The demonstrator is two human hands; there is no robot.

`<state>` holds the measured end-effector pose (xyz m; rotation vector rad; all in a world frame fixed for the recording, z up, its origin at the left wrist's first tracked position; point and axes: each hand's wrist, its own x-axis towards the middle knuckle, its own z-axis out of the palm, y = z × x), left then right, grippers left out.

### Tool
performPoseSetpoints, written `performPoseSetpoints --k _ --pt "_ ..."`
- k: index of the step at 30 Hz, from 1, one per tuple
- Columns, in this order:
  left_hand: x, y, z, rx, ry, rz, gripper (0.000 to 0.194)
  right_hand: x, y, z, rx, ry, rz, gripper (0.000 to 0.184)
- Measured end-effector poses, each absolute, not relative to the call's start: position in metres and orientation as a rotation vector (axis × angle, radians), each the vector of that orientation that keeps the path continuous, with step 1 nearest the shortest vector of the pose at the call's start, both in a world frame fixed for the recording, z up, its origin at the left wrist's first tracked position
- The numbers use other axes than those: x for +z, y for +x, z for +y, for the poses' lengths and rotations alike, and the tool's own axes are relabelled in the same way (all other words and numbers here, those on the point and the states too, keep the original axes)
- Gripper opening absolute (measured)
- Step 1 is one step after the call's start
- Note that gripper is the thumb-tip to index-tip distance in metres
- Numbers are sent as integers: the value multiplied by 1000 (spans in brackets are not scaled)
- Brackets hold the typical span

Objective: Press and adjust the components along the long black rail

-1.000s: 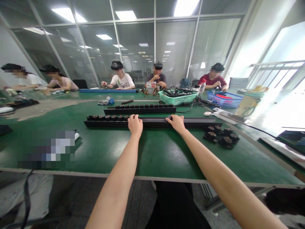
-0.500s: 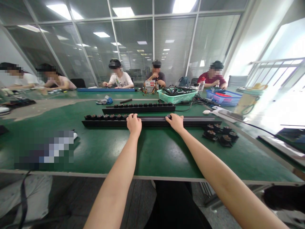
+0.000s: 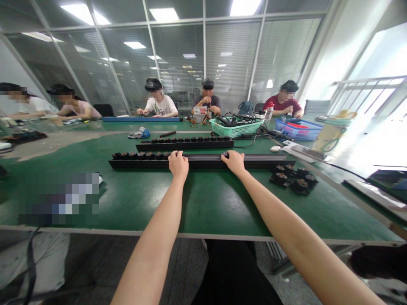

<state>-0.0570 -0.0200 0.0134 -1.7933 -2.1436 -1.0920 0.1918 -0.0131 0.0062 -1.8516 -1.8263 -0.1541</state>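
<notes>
A long black rail [image 3: 203,163] with an open channel lies across the table in front of me. Several small black modules with coppery metal on top [image 3: 141,156] sit in a row along its left part. My left hand [image 3: 178,165] is closed over the rail at the right end of that row, its fingertips hidden behind. Further right, my right hand [image 3: 234,162] pinches one small black module [image 3: 225,154] at the channel, mostly covered by the fingers. Loose black modules [image 3: 300,184] lie on the table by the rail's right end.
Behind stands a second black rail [image 3: 184,145] filled with modules. Further back are a green basket [image 3: 237,129] of cables, a blue basket [image 3: 313,134] and a crumpled blue-grey glove [image 3: 139,133]. Several people work along the table's far side. A blurred-out object [image 3: 68,197] lies front left.
Almost nothing differs; both hands keep their places on the rail. The view has shifted very slightly, and a person across the table has moved a hand.
</notes>
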Motion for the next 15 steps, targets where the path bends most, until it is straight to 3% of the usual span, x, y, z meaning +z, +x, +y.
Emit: performPoseSetpoints --k 15 --pt "13 -58 -19 -1097 -1802 -2137 38 -1 204 -10 -105 -1770 -1782 42"
